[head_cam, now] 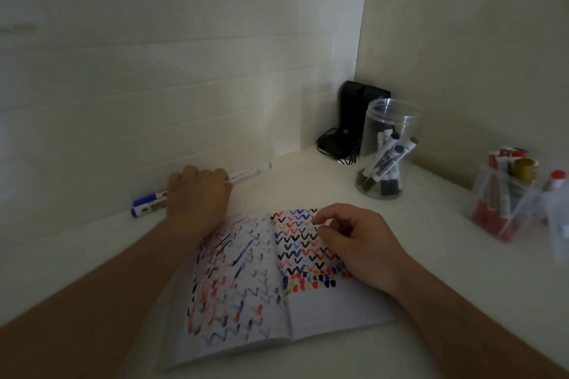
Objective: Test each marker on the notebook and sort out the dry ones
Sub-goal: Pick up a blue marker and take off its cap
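Observation:
An open notebook (323, 308) lies on the white desk, both pages filled with red, blue and black zigzag test marks. My left hand (198, 194) is at the far wall, fingers curled over a white marker (251, 173) that sticks out to the right. Two blue-capped markers (147, 203) lie against the wall just left of that hand. My right hand (357, 240) hovers over the notebook's right page, fingers loosely curled, holding nothing. A clear jar (388, 151) at the back right holds several black-capped markers.
A clear container (505, 212) with several red markers stands at the right, with a blurred red-capped item (558, 181) beside it. A black device (357, 114) with a cable sits in the far corner. Walls close in behind and to the right.

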